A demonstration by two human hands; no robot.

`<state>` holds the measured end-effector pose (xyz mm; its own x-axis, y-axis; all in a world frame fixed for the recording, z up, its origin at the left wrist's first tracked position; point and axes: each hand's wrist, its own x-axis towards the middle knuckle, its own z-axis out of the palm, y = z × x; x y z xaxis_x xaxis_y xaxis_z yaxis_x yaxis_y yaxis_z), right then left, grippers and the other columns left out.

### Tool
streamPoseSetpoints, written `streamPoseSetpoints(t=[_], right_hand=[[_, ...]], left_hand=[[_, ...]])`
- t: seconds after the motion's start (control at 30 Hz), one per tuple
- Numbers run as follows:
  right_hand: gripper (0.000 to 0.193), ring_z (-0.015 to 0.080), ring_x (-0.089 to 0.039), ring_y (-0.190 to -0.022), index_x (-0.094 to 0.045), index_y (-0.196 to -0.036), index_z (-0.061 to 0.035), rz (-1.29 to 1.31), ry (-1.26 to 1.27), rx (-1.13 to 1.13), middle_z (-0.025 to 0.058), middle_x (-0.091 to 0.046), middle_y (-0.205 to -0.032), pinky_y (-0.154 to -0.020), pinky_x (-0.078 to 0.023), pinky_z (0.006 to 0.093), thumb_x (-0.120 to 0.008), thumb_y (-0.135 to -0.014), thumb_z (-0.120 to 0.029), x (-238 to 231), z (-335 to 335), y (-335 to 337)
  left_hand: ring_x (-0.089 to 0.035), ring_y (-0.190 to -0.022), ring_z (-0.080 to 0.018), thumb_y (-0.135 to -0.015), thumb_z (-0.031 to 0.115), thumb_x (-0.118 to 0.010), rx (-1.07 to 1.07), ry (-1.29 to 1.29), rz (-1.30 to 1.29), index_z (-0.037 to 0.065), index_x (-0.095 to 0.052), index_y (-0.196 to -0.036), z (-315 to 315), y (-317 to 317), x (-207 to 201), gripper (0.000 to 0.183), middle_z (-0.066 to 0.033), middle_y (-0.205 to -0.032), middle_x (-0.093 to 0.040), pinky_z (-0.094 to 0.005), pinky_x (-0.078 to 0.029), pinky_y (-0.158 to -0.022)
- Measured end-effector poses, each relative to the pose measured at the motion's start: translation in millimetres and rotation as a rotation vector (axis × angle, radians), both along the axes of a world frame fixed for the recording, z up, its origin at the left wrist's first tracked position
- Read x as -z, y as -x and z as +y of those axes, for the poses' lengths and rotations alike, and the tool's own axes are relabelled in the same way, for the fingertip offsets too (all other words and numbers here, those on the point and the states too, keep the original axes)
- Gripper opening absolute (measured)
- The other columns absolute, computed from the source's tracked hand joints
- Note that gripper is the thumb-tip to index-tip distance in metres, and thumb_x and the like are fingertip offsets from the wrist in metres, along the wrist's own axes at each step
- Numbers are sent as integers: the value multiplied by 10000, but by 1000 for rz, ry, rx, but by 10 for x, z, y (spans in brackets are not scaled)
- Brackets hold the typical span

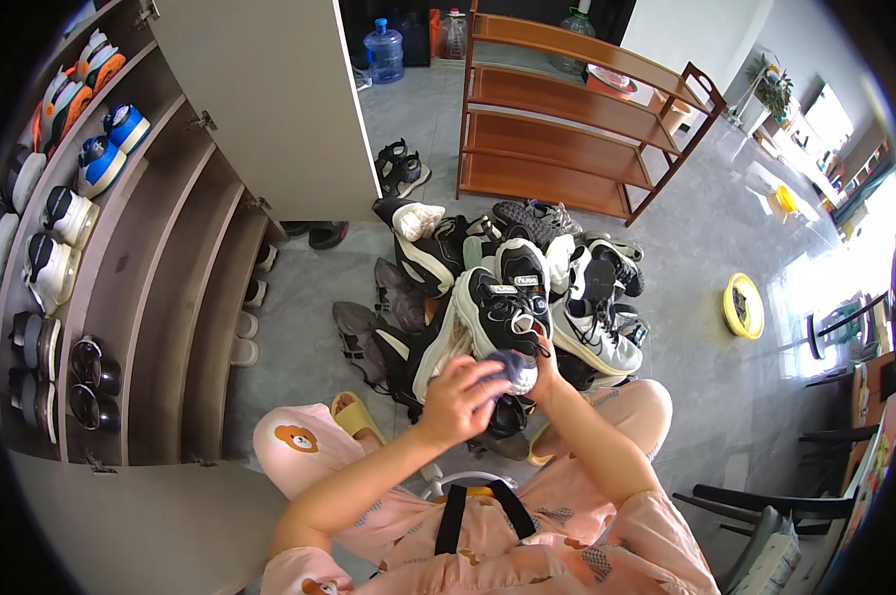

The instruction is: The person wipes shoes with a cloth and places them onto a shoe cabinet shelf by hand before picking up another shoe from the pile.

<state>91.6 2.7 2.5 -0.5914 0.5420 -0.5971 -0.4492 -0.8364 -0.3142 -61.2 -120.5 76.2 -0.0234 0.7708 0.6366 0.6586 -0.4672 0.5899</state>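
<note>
My right hand [543, 377] grips a black sneaker with a thick white sole [489, 299] by its near end, holding it over a pile of shoes. Closed around a crumpled dark blue-grey cloth [508, 367], my left hand [458, 399] presses against the near end of that sneaker. Just beyond it is another black sneaker with a similar light label [523, 262]. White-and-grey sneakers [595, 337] lie to the right of my hands, and grey mesh-like shoes [358, 332] lie to the left.
An open shoe cabinet [160, 327] stands on the left, with blue sneakers [101, 164] and several other pairs on its shelves. Its door [269, 109] juts toward the pile. Beyond is a brown wooden rack [567, 134]; a yellow basin [743, 305] sits right on the grey floor.
</note>
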Motion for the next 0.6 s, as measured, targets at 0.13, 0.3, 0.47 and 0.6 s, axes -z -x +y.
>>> streamPoseSetpoints(t=[0.13,0.3,0.47,0.6], right_hand=[[452,322,-644,-966,-624,-1133,-60,67,85,-41,156,-670,-1090,-901,-512,487,-469,-873,-396,192,71,-44],[539,346,-622,-1075,-597,-1227,-66,-164,-45,-26,152,-649,-1185,-975,-471,514,-474,-864,-445,-85,-152,191],[436,322,-643,-814,-616,-1003,-37,-255,-3,2,173,-666,-925,-794,-538,458,-510,-861,-435,-47,-5,184],[403,293,-667,-951,-586,-1149,-26,-186,-44,-32,159,-675,-1062,-894,-525,456,-457,-936,-343,-192,-69,240]], left_hand=[[-590,-888,-304,-637,9,-636,32,-33,11,119,-712,-910,61,94,-61,304,-49,-1055,-655,-398,-516,-802],[-596,-877,-308,-634,-9,-641,-138,9,3,114,-711,-895,128,283,99,297,-62,-1036,-661,-406,-514,-775],[-577,-912,-294,-676,54,-665,59,-11,101,125,-698,-941,-45,8,71,277,-35,-1094,-634,-364,-523,-781],[-588,-886,-301,-648,17,-652,-154,-61,63,123,-705,-919,87,247,30,296,-48,-1073,-645,-382,-518,-770]])
